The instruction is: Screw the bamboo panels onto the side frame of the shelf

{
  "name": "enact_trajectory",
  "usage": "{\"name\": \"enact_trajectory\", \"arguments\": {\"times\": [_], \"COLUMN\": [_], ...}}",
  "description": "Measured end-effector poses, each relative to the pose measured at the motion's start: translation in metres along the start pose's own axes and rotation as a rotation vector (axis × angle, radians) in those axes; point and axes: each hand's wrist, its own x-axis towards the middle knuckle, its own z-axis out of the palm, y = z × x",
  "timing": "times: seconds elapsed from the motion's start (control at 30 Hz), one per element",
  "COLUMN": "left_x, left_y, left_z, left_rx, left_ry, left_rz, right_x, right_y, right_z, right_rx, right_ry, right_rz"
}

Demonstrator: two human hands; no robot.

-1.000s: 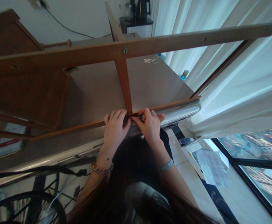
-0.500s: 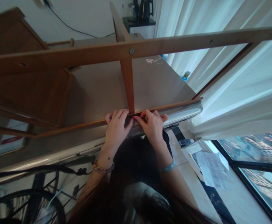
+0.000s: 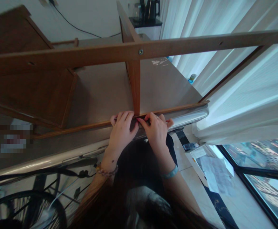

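A wooden frame stands on its side on a grey table, with a short upright divider joining its top and bottom rails. My left hand is curled over the bottom rail, just left of the divider's foot. Close beside it, my right hand has thumb and fingers pinched together at the same joint. Whatever sits between those fingertips is hidden or too small to name. A screw head shows in the top rail above the divider.
Wooden panels lean at the left. A shiny metal edge runs along the table front. Below left is a black wheel-like ring. White curtains, papers and a window frame are at right; a kettle stands behind.
The view has shifted slightly, so the frame and both hands appear a little further right. My hands keep the same hold at the divider's foot.
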Motion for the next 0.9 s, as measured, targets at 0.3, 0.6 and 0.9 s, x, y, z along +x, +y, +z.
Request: {"name": "enact_trajectory", "arguments": {"times": [0.3,0.6,0.9], "left_x": [-0.001,-0.003,-0.031], "left_y": [0.005,0.006,0.035], "left_z": [-0.004,-0.008,-0.016], "left_rx": [-0.022,-0.036,-0.443], "left_ry": [-0.006,0.087,0.003], "left_rz": [-0.029,-0.091,-0.056], "right_x": [0.002,-0.01,-0.048], "right_y": [0.007,0.016,0.005], "right_z": [-0.002,-0.011,-0.025], "right_rx": [0.053,0.35,0.801], "right_ry": [-0.017,-0.067,-0.175], "right_rz": [-0.046,0.061,0.063]}}
